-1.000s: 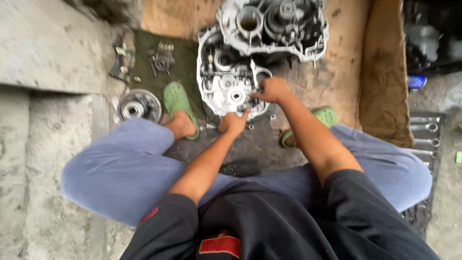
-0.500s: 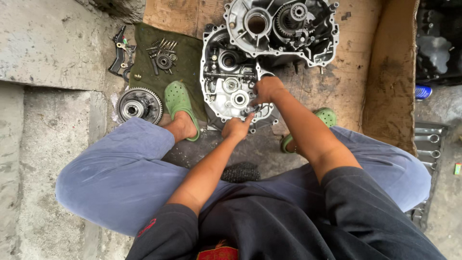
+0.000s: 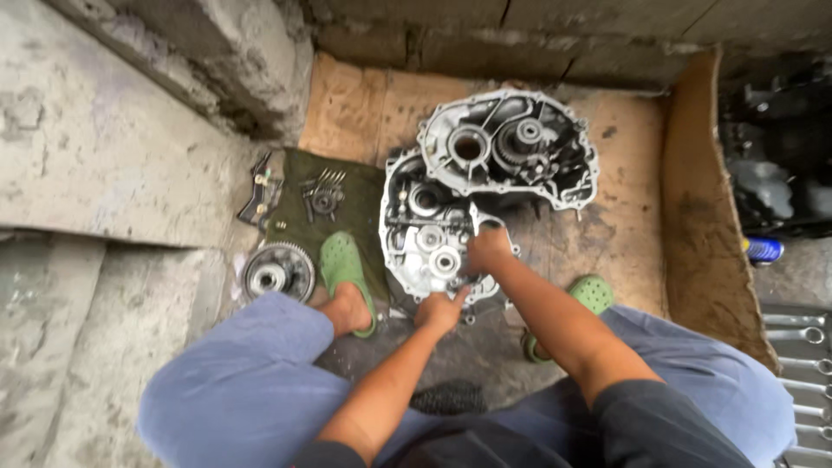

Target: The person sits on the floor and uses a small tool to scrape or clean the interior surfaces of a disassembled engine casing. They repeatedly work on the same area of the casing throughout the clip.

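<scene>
At the far left, rough concrete steps [image 3: 104,260] fill the view. Beside them a large toothed gear [image 3: 277,273] lies flat on the ground, and just above it a dark green cloth [image 3: 347,186] carries a small bracket [image 3: 260,195] at its left edge and a cluster of bolts and small parts [image 3: 322,195]. A green clog [image 3: 344,264] on the person's left foot rests on the lower part of the cloth, touching the near casing's left side.

In the middle, the near gearbox casing half [image 3: 425,238] lies open-side up on a sheet of brown cardboard [image 3: 624,217], with round bearing seats showing inside. The left hand [image 3: 440,310] sits at its lower rim, fingers curled together against the metal edge; whether they pinch anything cannot be told. The right hand [image 3: 488,250] rests on the casing's right side, fingers closed around a small metal piece that sticks up above the knuckles; what it is cannot be told.

Overlapping the casing's upper right corner lies the second casing half [image 3: 511,147], gears visible inside. Further right, the other green clog [image 3: 594,293] peeks from behind the right forearm. The cardboard's raised flap stands next, then a blue can [image 3: 764,250] and a row of wrenches [image 3: 802,347] at the right edge.
</scene>
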